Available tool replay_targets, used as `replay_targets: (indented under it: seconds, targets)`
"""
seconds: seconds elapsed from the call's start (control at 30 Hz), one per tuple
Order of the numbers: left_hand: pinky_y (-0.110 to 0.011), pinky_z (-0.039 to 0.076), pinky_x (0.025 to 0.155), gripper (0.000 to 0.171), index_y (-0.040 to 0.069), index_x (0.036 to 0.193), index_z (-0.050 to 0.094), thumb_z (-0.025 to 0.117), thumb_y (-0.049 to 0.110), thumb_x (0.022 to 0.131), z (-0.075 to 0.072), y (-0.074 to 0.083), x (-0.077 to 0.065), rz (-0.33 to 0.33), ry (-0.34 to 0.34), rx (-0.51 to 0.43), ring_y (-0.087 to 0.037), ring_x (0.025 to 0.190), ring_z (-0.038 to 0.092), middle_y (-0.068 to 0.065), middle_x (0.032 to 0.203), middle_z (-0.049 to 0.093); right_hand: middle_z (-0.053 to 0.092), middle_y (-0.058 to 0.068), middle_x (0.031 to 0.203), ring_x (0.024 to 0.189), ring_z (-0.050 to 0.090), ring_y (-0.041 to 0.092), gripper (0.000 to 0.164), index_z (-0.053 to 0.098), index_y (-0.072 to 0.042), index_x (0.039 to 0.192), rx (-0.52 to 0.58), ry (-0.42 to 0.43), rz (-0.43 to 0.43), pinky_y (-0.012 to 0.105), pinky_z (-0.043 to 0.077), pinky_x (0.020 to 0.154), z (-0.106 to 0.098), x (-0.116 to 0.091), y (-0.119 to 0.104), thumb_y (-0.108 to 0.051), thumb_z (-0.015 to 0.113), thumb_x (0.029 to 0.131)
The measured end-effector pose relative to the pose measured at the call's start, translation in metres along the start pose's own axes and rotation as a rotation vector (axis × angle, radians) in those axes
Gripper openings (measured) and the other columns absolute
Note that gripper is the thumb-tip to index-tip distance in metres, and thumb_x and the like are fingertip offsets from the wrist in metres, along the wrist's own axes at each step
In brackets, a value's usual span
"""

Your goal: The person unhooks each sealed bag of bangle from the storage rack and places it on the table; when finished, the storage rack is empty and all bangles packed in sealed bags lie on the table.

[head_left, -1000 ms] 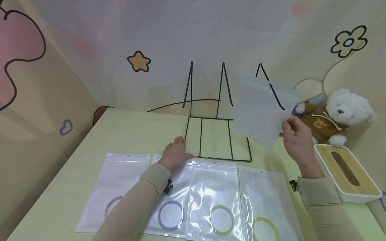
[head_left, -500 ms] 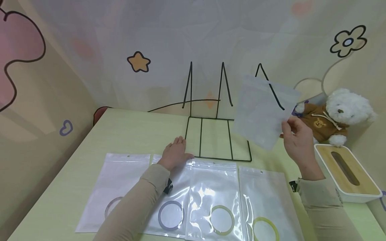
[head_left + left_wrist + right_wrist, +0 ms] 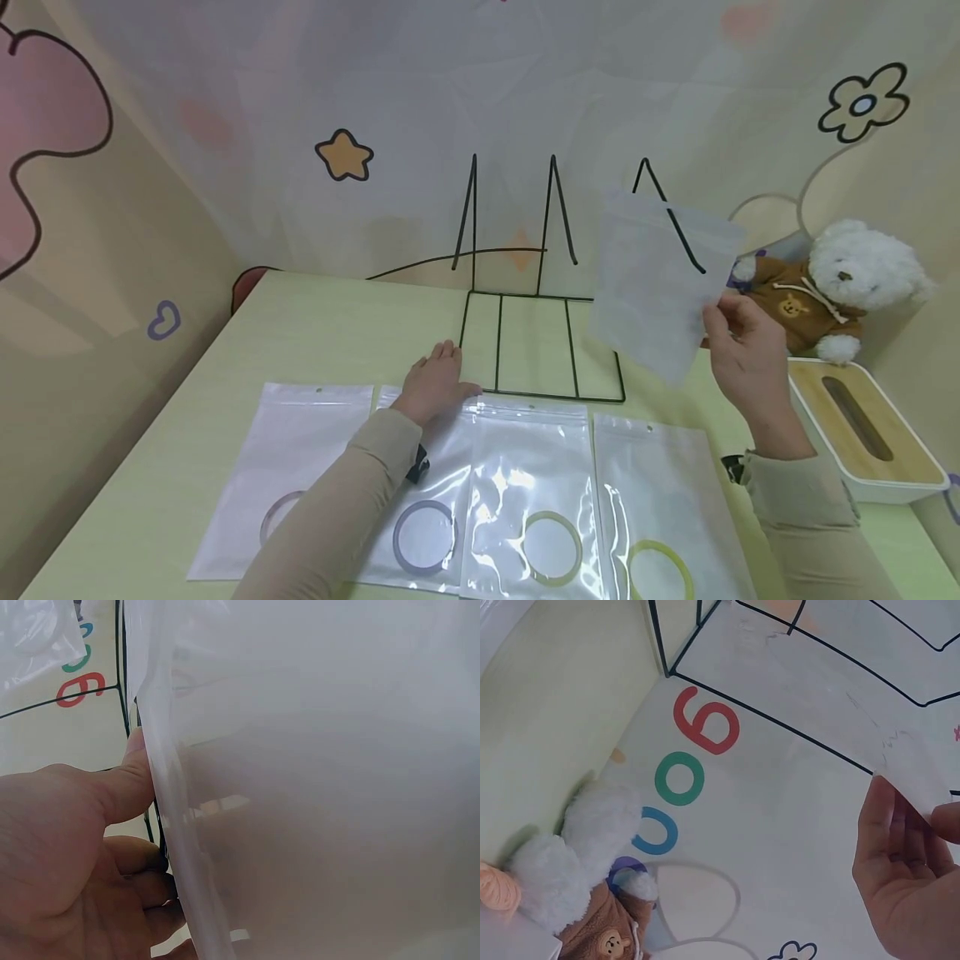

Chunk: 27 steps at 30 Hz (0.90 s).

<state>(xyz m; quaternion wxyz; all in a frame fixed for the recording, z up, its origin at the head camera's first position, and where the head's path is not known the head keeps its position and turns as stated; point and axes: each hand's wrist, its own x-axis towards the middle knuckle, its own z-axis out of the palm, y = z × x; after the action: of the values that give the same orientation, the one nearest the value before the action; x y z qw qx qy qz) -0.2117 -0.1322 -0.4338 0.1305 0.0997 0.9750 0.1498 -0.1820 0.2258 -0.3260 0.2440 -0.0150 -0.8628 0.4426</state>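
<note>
A black wire display rack [image 3: 498, 343] stands at the back of the table, with three angled hooks. My left hand [image 3: 431, 387] holds its front left corner, thumb on the front rail and fingertips at the side rail. In the left wrist view the fingers are bent against the wire. My right hand [image 3: 750, 358] pinches the right edge of a translucent zip bag [image 3: 652, 283]. The right hook [image 3: 682, 237] passes through the bag's top, its tip lying in front of it. The bag hangs tilted. In the right wrist view, thumb and fingers grip its edge [image 3: 904, 799].
Several clear zip bags with white backs, among them this one [image 3: 528, 467], lie in a row along the front, each showing a coloured ring. A white plush bear [image 3: 862, 267] sits at the right, behind a tissue box [image 3: 810, 379]. A printed cloth [image 3: 300, 83] backs the table.
My right hand has shifted slightly right and down, drawing the lower part of the bag with it. The left hand and the rack stay in place.
</note>
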Motion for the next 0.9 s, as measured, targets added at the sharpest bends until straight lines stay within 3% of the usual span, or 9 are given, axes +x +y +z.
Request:
replay_targets:
  seconds: [0.4,0.9]
  targets:
    - [-0.048,0.016,0.118,0.085,-0.004,0.151,0.022,0.055,0.05,0.095,-0.006,0.005,-0.003,-0.005,-0.015,-0.004,-0.032,0.147,0.01,-0.02,0.159,0.012,0.06,-0.012,0.088,0.073,0.056,0.001,0.028,0.066,0.002,0.113,0.019,0.037,-0.028,0.008,0.046,0.063,-0.009,-0.009,-0.013,-0.02,0.056,0.098]
    - [-0.048,0.017,0.117,0.085,-0.004,0.151,0.024,0.055,0.051,0.095,-0.001,0.001,0.0,0.007,0.0,0.01,-0.032,0.147,0.011,-0.02,0.159,0.013,0.063,-0.016,0.095,0.074,0.058,0.001,0.028,0.066,-0.001,0.118,0.047,0.046,-0.067,0.007,0.046,0.065,-0.018,-0.018,-0.023,-0.019,0.059,0.098]
